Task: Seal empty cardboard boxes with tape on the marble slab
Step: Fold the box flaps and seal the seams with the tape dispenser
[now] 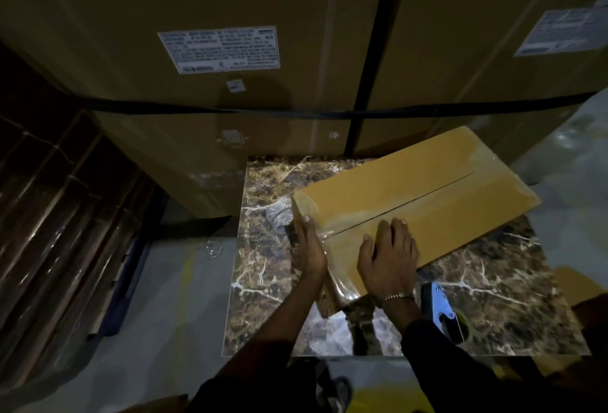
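A flat tan cardboard box [427,189] lies at an angle on the brown veined marble slab [269,268]. Clear tape [339,284] shines over its near end and along part of the centre seam. My left hand [309,244] presses flat against the box's near-left side edge with straight fingers. Spread flat on the box top near the seam, my right hand [388,254] presses down. A tape dispenser [441,310] with a blue-white body lies on the slab just right of my right wrist.
Two very large cardboard cartons [204,90] bound with black straps rise right behind the slab. Dark wooden slatted frames [59,202] stand at the left. Grey floor [158,307] surrounds the slab. Another cardboard piece [572,277] shows at the right edge.
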A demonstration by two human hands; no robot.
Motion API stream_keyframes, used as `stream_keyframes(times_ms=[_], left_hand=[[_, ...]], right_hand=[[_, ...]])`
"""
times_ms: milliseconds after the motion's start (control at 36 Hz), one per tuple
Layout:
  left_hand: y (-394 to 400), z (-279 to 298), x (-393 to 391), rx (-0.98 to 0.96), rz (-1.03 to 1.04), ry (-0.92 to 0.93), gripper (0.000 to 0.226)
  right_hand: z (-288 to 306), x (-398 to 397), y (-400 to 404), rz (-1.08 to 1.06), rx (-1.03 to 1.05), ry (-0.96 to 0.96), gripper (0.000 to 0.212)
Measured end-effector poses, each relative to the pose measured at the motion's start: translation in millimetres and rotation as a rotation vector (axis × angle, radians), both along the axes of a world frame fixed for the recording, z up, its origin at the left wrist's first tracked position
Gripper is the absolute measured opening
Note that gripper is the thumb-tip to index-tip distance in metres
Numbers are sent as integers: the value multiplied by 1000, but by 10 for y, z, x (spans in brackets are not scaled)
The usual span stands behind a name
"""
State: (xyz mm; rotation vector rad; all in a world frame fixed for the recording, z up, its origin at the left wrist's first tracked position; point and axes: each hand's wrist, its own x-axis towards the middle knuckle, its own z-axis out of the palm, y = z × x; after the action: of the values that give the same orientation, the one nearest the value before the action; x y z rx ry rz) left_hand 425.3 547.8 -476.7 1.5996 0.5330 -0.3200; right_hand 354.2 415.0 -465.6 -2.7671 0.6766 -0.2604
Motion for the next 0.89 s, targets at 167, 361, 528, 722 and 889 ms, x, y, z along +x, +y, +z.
stream_keyframes(times_ms=[167, 361, 528, 722, 889], left_hand=[[164, 114, 246, 195, 22, -113, 85], [93, 252, 676, 283, -140, -363, 76], [47, 83, 785, 224, -67, -340, 46], [46, 20, 863, -6, 25, 10, 52], [293, -580, 978, -229, -171, 148, 88]], right_hand=[[41, 13, 12, -25, 9, 6, 55], [65, 37, 41, -62, 27, -7, 56], [76, 57, 42, -75, 17, 14, 53], [68, 67, 58, -95, 18, 0, 52], [85, 78, 70, -103, 13, -20, 51]])
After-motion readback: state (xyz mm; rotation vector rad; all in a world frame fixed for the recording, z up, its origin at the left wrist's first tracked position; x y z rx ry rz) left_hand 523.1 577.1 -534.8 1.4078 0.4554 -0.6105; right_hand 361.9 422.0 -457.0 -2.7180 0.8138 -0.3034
